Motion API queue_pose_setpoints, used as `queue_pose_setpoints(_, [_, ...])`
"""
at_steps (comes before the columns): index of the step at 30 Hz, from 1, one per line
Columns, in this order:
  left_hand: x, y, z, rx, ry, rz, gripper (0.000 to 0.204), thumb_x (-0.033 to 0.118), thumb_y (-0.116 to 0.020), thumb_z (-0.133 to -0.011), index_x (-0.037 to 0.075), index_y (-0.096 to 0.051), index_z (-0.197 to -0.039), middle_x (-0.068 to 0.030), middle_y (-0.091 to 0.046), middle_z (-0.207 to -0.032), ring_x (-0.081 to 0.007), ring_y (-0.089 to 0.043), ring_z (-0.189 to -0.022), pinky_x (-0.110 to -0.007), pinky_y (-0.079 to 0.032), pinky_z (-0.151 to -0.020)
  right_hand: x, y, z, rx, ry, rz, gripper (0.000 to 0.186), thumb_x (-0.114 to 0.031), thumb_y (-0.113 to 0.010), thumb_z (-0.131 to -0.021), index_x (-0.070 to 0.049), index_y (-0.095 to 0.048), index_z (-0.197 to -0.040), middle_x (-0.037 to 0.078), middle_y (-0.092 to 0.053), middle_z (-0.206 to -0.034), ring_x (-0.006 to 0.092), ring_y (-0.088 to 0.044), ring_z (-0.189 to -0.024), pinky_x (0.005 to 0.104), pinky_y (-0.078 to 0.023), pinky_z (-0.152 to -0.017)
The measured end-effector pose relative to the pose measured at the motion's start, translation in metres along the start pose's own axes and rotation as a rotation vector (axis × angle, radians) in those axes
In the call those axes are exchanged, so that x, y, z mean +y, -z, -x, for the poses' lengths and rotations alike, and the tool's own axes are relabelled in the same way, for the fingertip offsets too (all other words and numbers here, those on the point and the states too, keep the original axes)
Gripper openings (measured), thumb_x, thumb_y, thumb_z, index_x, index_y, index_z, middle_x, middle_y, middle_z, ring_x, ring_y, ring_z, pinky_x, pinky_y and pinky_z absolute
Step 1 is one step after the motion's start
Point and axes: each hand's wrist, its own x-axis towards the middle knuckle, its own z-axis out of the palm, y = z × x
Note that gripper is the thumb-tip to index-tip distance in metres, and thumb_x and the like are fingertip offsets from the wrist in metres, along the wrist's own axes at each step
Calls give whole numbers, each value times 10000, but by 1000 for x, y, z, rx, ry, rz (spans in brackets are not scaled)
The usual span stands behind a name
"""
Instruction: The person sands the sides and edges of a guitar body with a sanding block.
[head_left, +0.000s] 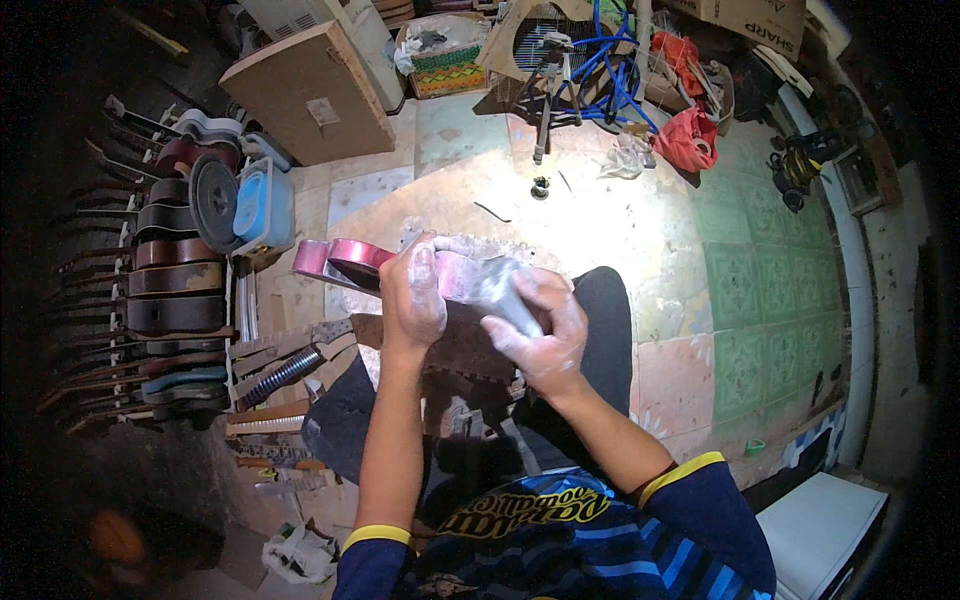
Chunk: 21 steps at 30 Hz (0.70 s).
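A glossy pink body with curved sides (pixel 358 257), shaped like that of a small guitar, lies across my lap. My left hand (pixel 414 295), dusted white, is closed around its middle and steadies it. In my right hand (pixel 546 335) is a grey sanding block (pixel 505 297), blurred by motion and pressed against the body's right end. White powder coats that end and my right fingers as well. My hands hide part of the pink body, and its underside is in shadow.
Several guitars (pixel 178 280) hang in a row at the left, beside a clear bin with a blue tub (pixel 262 205). Saws and a spring-handled tool (pixel 285 375) lie near my left knee. Farther off are a wooden board (pixel 305 95), blue tubing (pixel 610 75) and a red bag (pixel 687 140).
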Motion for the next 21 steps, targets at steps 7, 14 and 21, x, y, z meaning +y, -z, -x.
queue_pose_setpoints(7, [-19,-9,-2,131,-146,59,815,627,-271,-1002,-63,-674,-840,-181,-661,-770,-325,-666,-723,-380,-501,-681,-8,-9,-17,-116,213,213,548,-139,-916,-689,-53,-709,-1190,192,-666,-1156,336,-666,-1024,411,-544,-897])
queue_pose_setpoints(14, [-21,-13,-3,133,-173,-4,909,719,-213,-977,-39,-692,-826,-196,-669,-754,-371,-695,-703,-399,-510,-645,-16,-4,-17,-161,257,263,560,-64,-912,-692,-28,-683,-1201,193,-665,-1158,308,-684,-1008,384,-553,-879])
queue_pose_setpoints(21, [-25,-19,-7,110,-171,1,870,699,-241,-967,-24,-702,-823,-200,-667,-752,-388,-687,-706,-408,-505,-648,-3,-1,-14,-94,214,210,575,-73,-917,-702,-63,-669,-1221,209,-658,-1138,320,-684,-1015,387,-553,-880])
